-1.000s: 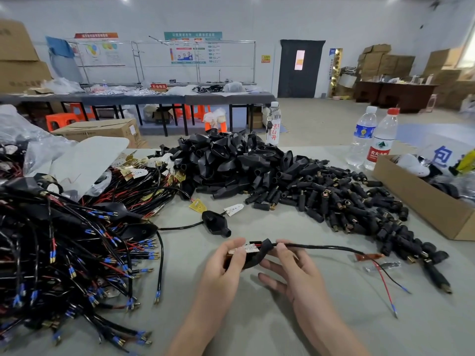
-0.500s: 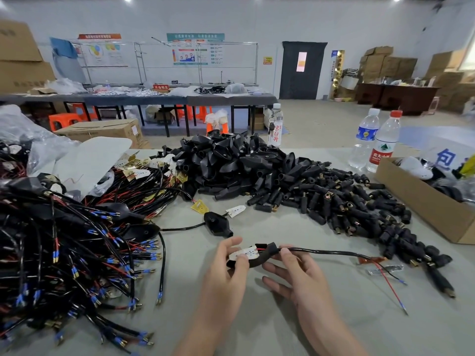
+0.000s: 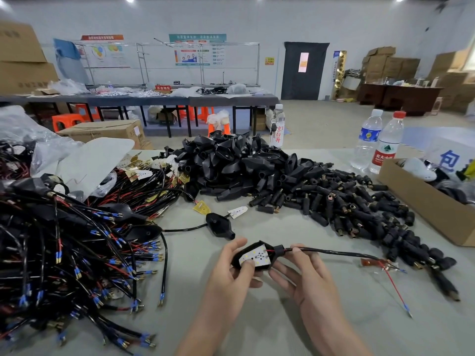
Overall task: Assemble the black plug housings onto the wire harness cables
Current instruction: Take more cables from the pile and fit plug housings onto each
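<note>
Grey counter (image 3: 257, 330): left hand (image 3: 231, 273) grips black housing (image 3: 254, 256) with white board; right hand (image 3: 305, 276) pinches its cable (image 3: 334, 251) end.

Looks matt blk plastic on housing (image 3: 278, 251), white smooth board (image 3: 255, 258) inside, smooth blk jacket on cable (image 3: 334, 251), brown cardboard box (image 3: 424, 205), clear plastic bottles (image 3: 366, 142).

Left hand (image 3: 226, 276) and right hand (image 3: 308, 283) grip a black housing (image 3: 278, 251), its cable (image 3: 334, 252) trailing right.
</note>
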The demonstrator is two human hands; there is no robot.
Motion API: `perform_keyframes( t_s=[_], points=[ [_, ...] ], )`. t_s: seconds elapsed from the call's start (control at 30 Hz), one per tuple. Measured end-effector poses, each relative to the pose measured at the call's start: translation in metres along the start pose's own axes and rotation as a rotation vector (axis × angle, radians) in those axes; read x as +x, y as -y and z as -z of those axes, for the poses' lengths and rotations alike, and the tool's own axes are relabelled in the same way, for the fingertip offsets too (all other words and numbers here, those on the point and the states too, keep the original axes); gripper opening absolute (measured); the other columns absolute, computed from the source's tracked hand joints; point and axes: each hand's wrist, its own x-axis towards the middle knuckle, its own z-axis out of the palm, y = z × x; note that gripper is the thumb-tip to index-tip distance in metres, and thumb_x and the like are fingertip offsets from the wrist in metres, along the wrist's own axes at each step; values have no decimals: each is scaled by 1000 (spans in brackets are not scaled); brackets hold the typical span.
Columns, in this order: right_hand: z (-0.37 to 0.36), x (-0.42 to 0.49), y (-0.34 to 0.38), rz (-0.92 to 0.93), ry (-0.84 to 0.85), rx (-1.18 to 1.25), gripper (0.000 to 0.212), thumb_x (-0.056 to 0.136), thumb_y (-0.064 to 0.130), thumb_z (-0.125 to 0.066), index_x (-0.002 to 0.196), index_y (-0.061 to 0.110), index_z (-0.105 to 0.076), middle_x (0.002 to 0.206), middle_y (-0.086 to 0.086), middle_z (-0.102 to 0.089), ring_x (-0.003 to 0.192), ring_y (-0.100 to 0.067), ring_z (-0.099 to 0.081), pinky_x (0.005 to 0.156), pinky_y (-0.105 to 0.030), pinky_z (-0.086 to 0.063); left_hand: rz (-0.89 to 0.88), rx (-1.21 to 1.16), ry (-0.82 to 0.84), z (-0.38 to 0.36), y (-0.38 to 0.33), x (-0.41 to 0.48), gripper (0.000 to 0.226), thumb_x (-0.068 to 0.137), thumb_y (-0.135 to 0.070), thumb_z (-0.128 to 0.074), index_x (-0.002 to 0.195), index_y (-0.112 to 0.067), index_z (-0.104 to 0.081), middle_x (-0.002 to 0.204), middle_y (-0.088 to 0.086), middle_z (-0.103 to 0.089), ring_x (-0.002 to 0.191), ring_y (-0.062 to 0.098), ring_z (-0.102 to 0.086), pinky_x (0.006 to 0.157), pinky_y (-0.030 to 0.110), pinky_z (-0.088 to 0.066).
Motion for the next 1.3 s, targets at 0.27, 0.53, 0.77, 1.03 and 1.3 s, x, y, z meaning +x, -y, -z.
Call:
perform_keyframes(
  t_s=[0.27,0.53,0.77,1.03,1.3],
  points=[
    [1,-1,-1,0,57,-64,16,97,13,-57,107,5,-66,97,-10,-77,87,-23,-75,65,-24,-59,14,-12,2,-1,0,-1,36,96,1,-57,119,-26,-56,95,-3,-74,68,18,-69,60,23,-53],
    [2,1,1,6,47,-73,15,96,11,-57,105,3,-66,95,-13,-77,83,-25,-76,62,-26,-59,54,-69,6,-1,-2,0,31,94,2,-59,118,-18,-60,89,0,-75,65,17,-66,60,25,-53],
    [0,1,0,14,35,-42,13,98,8,-53,101,3,-65,88,-11,-76,77,-23,-75,60,-25,-59,74,-139,-32,-1,-4,0,24,97,-4,-57,117,-18,-62,91,10,-75,71,21,-68,68,31,-58],
    [0,0,0,63,30,-103,17,96,18,-57,100,10,-71,97,-11,-77,85,-25,-75,64,-27,-60,59,-86,-6,1,-7,0,21,97,-5,-57,112,-19,-65,87,1,-77,71,12,-69,67,25,-54],
    [2,-1,8,132,-57,-54,35,101,36,-46,112,13,-70,103,-9,-76,88,-29,-75,64,-28,-60,57,-90,-33,11,-5,5,23,98,-5,-56,115,-16,-67,95,5,-76,77,17,-67,67,28,-49]
  ],
)
